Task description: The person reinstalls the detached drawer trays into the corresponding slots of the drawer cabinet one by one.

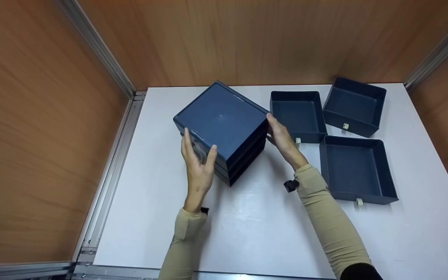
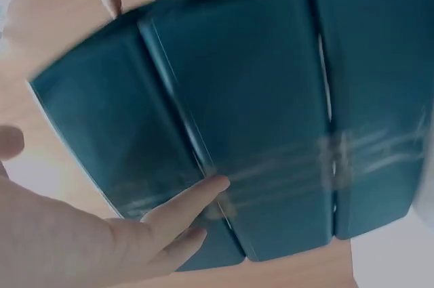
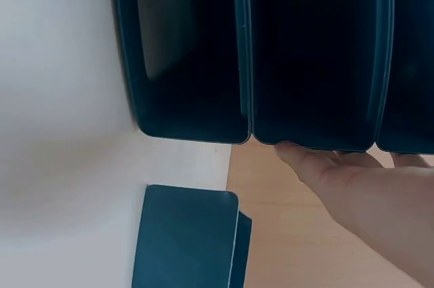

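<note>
A dark blue drawer cabinet (image 1: pixel 224 120) stands at an angle between both hands, its smooth top facing up. Three drawer openings, seen in the right wrist view, pass through its open front (image 3: pixel 312 51). My left hand (image 1: pixel 198 173) lies along the near left side, fingers straight and thumb spread near the top edge. Clear tape (image 2: pixel 271 166) crosses that side wall in the left wrist view. With its fingers against the right side wall, by the corner, my right hand (image 1: pixel 282 138) touches the cabinet. Whether the cabinet's base rests on the table cannot be told.
To the right on the white table (image 1: pixel 247 233) are three loose dark blue drawers: one beside the cabinet (image 1: pixel 298 112), one at the back right (image 1: pixel 354 101), one nearer (image 1: pixel 356 167). Each has a small pale tab. Wooden walls (image 1: pixel 247 42) enclose the back and sides.
</note>
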`<state>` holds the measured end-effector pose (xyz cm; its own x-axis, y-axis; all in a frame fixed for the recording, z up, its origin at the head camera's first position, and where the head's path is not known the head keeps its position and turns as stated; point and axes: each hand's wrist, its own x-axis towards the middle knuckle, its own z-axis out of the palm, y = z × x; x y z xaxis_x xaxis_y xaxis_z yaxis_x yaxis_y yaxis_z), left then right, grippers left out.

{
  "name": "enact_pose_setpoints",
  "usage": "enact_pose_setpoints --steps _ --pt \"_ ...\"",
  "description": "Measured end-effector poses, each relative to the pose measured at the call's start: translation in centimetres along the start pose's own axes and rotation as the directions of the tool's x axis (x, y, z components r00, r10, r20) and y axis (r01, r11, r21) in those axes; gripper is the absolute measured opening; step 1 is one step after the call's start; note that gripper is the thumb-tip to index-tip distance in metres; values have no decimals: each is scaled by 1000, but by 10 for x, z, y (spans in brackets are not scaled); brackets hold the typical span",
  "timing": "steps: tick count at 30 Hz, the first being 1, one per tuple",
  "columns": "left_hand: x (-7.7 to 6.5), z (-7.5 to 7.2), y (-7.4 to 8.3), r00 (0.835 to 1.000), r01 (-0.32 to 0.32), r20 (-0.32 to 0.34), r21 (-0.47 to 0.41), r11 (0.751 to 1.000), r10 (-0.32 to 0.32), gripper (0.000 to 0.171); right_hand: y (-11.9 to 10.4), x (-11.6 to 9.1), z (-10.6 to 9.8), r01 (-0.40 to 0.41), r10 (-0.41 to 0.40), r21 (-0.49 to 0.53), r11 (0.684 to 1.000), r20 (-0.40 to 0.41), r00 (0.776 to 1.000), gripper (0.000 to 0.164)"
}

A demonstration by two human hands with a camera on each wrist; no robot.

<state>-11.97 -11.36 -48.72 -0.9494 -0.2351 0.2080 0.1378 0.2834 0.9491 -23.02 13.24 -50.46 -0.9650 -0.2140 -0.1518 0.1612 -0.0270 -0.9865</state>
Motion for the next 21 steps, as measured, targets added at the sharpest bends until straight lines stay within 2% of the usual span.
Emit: enact_pose_setpoints --steps 2,6,9,12,15,21 --pt "5 -1 -2 1000 30 5 28 999 -30 90 2 -1 1 -11 11 -15 1000 4 1000 75" --pt "5 1 -7 995 96 25 45 994 -97 86 11 -7 1 -26 24 -85 996 -23 999 76" --pt "5 2 -10 994 108 28 31 994 -109 85 21 -13 -3 -16 -5 -198 980 -104 995 73" --pt "6 3 -12 995 96 27 23 995 -97 84 33 -19 -12 -25 -52 -358 933 -203 978 71" --pt "7 4 -13 996 82 28 26 996 -83 83 45 -25 -26 -63 -95 -498 865 -286 954 68" --pt "8 7 -16 998 59 19 44 997 -60 82 65 -29 -54 -124 -176 -657 744 -370 912 69"
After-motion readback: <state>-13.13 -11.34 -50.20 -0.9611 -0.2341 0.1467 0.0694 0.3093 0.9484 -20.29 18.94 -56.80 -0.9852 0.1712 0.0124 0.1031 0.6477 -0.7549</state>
